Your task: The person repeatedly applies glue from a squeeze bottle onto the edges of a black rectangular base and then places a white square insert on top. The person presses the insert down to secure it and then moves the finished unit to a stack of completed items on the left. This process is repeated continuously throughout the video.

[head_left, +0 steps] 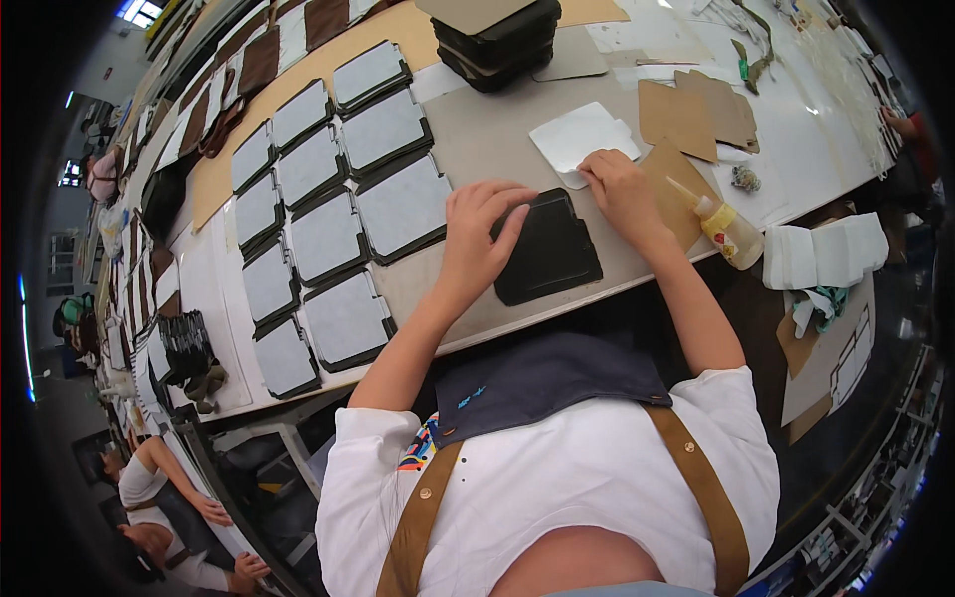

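Observation:
A black flat panel [549,249] with a notched right edge lies on the table in front of me. My left hand [484,224] is at its upper left corner, fingers stretched and thumb apart, holding nothing visible; whether it touches the panel I cannot tell. Just beyond the panel lies a white sheet [577,134], perhaps a small stack. My right hand [619,189] pinches its near edge between thumb and fingers. Left of my hands, several black panels topped with pale grey-white sheets [403,206] lie in overlapping rows.
A stack of black pieces [497,45] stands at the far middle. Brown card pieces [676,119] and a glue bottle [731,234] with a yellowish body lie to the right. White folded pieces [826,251] rest beyond the table's right edge. Another person [164,497] works at lower left.

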Available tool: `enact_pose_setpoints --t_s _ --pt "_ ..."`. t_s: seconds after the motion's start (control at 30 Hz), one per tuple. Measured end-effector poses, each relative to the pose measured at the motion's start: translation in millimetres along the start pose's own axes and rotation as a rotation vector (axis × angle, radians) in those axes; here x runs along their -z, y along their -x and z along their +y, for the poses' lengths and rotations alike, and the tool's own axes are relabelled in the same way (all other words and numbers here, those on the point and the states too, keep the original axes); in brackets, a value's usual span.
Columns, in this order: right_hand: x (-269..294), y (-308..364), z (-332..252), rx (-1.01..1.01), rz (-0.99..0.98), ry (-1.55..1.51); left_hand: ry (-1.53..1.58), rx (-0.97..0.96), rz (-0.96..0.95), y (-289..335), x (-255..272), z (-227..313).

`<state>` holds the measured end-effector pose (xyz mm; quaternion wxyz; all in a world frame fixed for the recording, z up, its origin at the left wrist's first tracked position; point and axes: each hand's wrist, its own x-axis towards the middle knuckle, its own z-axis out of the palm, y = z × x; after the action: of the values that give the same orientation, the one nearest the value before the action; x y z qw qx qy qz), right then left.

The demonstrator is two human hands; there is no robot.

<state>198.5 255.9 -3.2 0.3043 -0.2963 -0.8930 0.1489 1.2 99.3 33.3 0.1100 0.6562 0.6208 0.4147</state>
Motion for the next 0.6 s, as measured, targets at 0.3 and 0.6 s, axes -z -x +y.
enact_pose_setpoints --t_s 0.3,0.6 --pt "10.0 -16.7 10.3 -0.344 -0.055 -0.293 -0.100 -0.121 -0.115 -49.4 -47.9 -25.5" --pt "28.4 -32.8 94.0 -0.703 0.520 -1.338 -0.302 -0.195 -0.134 -59.7 -61.1 -37.5"
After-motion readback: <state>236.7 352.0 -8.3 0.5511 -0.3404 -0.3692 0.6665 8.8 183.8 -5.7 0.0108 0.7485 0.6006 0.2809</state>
